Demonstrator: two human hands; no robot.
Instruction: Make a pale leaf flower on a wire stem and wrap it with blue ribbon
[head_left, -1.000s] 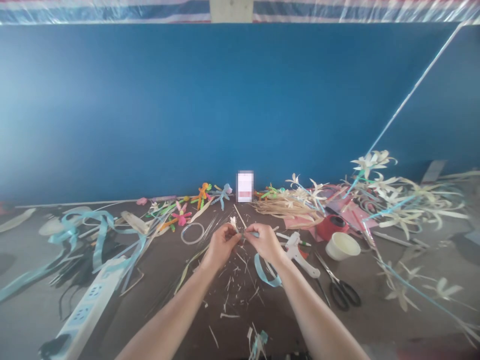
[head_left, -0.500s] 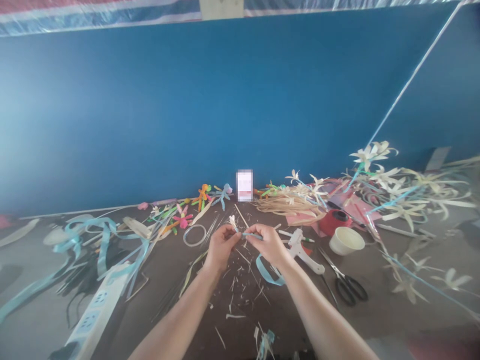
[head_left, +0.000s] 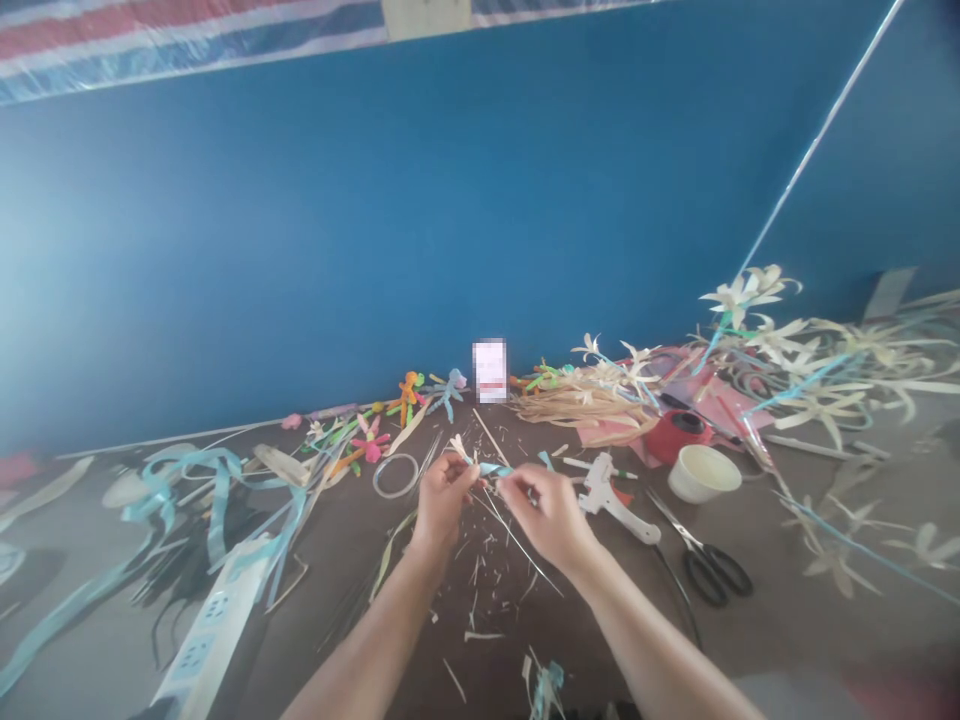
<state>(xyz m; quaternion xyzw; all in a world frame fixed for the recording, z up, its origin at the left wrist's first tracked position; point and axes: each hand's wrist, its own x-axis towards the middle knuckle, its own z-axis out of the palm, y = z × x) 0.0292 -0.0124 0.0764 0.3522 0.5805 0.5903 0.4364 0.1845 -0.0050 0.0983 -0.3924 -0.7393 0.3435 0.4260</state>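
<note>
My left hand (head_left: 444, 492) is closed in a pinch around a small white flower (head_left: 458, 446), whose petals stick up above the fingers. From the flower a light blue ribbon (head_left: 492, 469) stretches across to my right hand (head_left: 551, 510), where thumb and fingertips are closed on it. Below the hands, thin pale strands (head_left: 525, 552) run down to the right; whether they join the flower's stem I cannot tell. A white glue gun (head_left: 619, 505) lies just right of my right hand. To the left of my left hand rests a ring-shaped roll (head_left: 396, 475).
Black-handled scissors (head_left: 705, 560), a cream cup (head_left: 703, 473) and a red round object (head_left: 677, 436) stand or lie at right. Pale strip flowers (head_left: 814, 400) pile up behind them. At left are a white power strip (head_left: 214, 620) and loose blue ribbon (head_left: 217, 500). Scraps litter the dark table.
The ribbon loop that hung below my right hand no longer shows there. My right hand has turned and shifted slightly right and down; more ribbon and the thin strands now show between the hands.
</note>
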